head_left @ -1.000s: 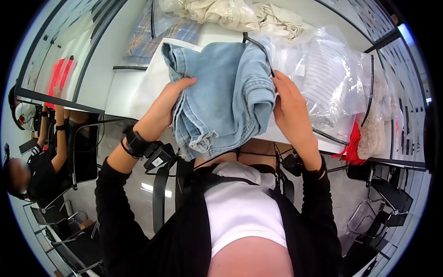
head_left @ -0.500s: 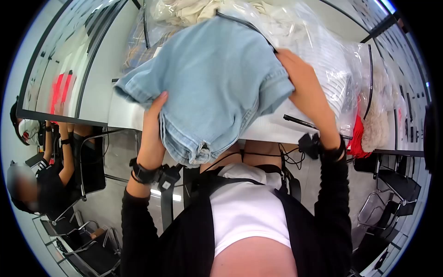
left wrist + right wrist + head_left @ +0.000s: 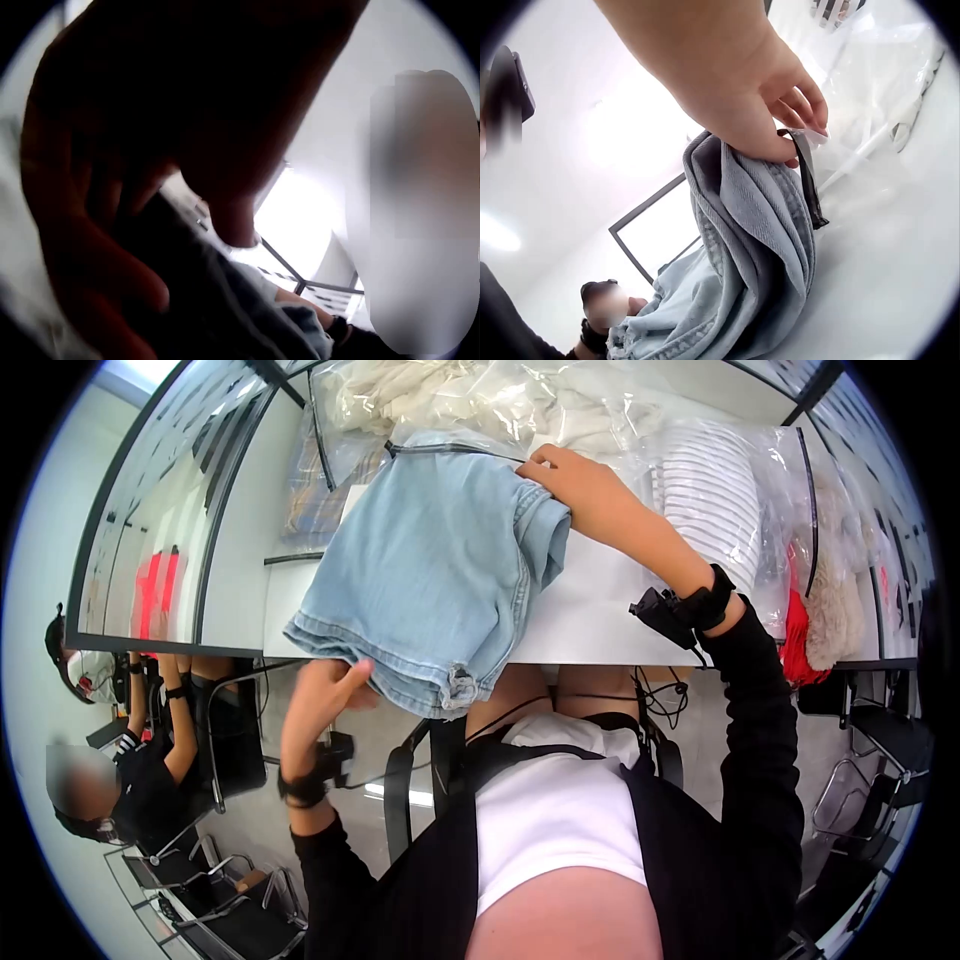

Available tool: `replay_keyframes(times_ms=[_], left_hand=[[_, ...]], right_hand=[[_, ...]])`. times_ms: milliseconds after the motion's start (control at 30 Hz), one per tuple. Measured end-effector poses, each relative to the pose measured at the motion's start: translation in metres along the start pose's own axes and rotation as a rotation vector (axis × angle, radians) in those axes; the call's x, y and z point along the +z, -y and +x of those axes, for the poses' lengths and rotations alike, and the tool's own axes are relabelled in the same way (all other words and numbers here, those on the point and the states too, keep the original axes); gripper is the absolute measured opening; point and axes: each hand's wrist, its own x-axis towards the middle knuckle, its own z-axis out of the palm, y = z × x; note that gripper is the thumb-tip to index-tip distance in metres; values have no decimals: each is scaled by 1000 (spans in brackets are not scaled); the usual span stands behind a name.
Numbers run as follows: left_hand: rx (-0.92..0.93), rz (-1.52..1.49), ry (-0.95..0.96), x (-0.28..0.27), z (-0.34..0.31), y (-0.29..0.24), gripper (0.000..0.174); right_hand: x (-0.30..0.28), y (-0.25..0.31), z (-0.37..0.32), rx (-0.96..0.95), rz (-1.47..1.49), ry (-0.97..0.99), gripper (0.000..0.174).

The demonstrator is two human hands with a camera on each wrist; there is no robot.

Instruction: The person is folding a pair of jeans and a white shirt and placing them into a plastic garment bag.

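A folded light-blue denim garment (image 3: 425,575) lies over the front of the table in the head view, with a frayed patch at its near edge. At its far right corner my right hand (image 3: 590,490) pinches the black-edged strip (image 3: 808,180) of a clear plastic bag, plain in the right wrist view. That strip runs along the garment's far edge. My left hand (image 3: 322,705) is at the near left corner, thumb and fingers apart around the hem. In the left wrist view the left hand (image 3: 97,172) is dark, its fingers loosely spread beside the denim.
Bagged cream clothes (image 3: 450,400) line the back of the table (image 3: 600,625). A bagged white ribbed garment (image 3: 705,495) lies at right, near a red tassel (image 3: 797,625) and beige fluffy item (image 3: 833,620). Bagged plaid cloth (image 3: 308,500) is at back left. Another person (image 3: 150,760) sits at left.
The denim garment rose towards me, then came down to the left. My right hand moved left with the black strip. My left hand slid from the garment's side to its near left corner and loosened.
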Motion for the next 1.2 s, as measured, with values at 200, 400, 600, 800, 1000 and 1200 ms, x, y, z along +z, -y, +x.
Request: replay_keyframes(times_ms=[200, 400, 600, 800, 1000, 1200], left_hand=[[878, 608, -587, 14, -36, -95, 28], [1248, 716, -218, 32, 71, -159, 46], [1356, 804, 4, 32, 106, -179, 49], [1265, 884, -229, 57, 110, -169, 31], [1475, 905, -362, 75, 135, -162, 27], [1401, 846, -295, 80, 139, -166, 30]], right_hand=[[2, 18, -10, 239, -102, -66, 48], [19, 20, -20, 271, 159, -237, 45], [15, 34, -30, 254, 340, -423, 40], [13, 52, -37, 254, 301, -533, 40], [20, 68, -49, 211, 161, -520, 38], [24, 61, -55, 356, 129, -579, 37]])
